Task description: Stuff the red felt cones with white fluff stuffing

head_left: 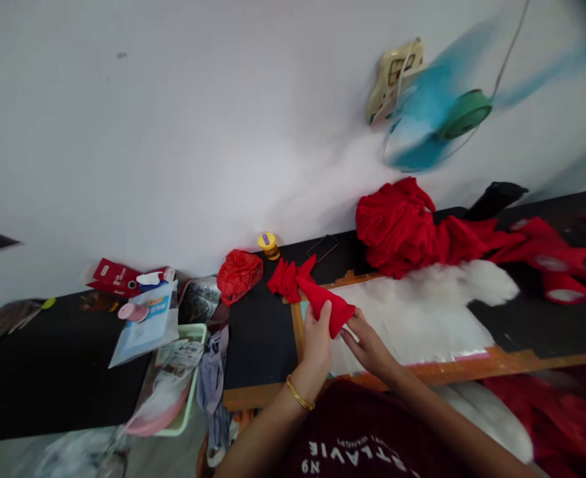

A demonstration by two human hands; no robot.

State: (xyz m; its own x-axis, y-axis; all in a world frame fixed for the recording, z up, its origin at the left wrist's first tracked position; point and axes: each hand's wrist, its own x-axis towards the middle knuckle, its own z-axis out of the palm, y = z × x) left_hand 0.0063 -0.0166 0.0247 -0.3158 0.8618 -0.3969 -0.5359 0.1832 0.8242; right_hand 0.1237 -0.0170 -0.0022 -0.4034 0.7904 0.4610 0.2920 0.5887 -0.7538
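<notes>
A red cloth cone (pixel 329 300) is held up over the table, its tip toward the upper left. My left hand (pixel 317 335) is closed around its near side, with the thumb on top. At the wide end, my right hand (pixel 365 340) pinches the rim; some of its fingertips are hidden by the cloth. Just beyond the tip lies a small bunch of red cloth pieces (pixel 286 280). White fluffy stuffing (pixel 422 312) spreads over a pale sheet to the right of my hands.
Farther right are a big heap of red cloth (pixel 395 226) and several stuffed red cones (pixel 555 255). A turning blue fan (pixel 432 113) hangs close above. A yellow-lidded jar (pixel 269 245), phone (pixel 323 247) and red plastic bag (pixel 240 275) sit along the wall. Below left stands a green basket (pixel 193 372).
</notes>
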